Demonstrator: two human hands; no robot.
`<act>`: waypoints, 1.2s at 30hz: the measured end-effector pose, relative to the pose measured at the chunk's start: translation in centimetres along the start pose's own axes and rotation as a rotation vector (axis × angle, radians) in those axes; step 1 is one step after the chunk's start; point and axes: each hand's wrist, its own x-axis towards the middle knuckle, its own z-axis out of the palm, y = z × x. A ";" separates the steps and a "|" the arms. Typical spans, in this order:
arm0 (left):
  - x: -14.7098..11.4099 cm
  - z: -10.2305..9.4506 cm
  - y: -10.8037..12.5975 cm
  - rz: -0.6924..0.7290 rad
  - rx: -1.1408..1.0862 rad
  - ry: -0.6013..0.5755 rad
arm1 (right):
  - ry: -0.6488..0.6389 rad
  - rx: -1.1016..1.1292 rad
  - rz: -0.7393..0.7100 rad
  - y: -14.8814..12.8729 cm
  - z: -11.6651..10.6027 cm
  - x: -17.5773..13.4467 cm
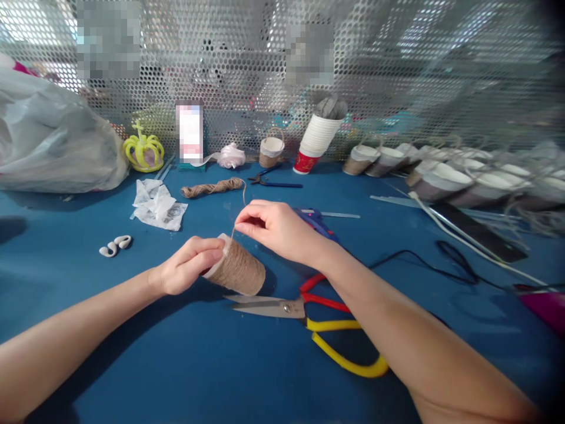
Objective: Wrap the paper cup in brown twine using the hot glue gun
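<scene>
My left hand (189,265) grips a paper cup (241,268) by its white rim, fingers inside and thumb outside. Brown twine is wound round the cup's side, and the cup lies tilted just over the table. Above the rim, my right hand (269,227) pinches a strand of twine (233,231) running up from the cup. The strand appears again behind my right hand and leads to a twine bundle (212,187) farther back. Scissors (286,308) with red and yellow handles lie partly opened beneath my right forearm. A blue glue gun (315,221) is partly hidden behind that arm.
Blue-handled pliers (276,181), a small handled cup (271,152) and stacked paper cups (318,138) stand or lie near the mesh wall. Several twine-handled cups (445,176) crowd the right side. White crumpled tissue (159,205) lies left; a black cable (450,265) crosses right.
</scene>
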 end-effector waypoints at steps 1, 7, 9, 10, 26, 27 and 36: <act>0.0 0.0 0.1 0.008 -0.003 0.003 | -0.006 0.003 0.001 0.0 0.1 0.0; 0.0 0.0 0.2 0.003 0.001 0.003 | -0.035 0.006 -0.009 0.0 0.5 0.1; 0.0 0.0 0.2 0.004 0.006 0.005 | -0.042 0.008 -0.010 0.0 0.6 0.2; 0.0 0.1 0.2 0.008 0.008 0.006 | -0.047 0.011 -0.012 0.0 0.7 0.2; 0.0 0.0 0.0 -0.010 -0.014 0.001 | -0.128 0.106 0.036 0.1 1.2 0.5; 0.0 0.0 0.0 -0.012 -0.011 0.003 | -0.132 0.114 0.043 0.2 1.3 0.6; 0.3 -0.2 -0.2 0.021 0.092 0.135 | -0.005 0.106 0.216 0.3 1.1 -0.1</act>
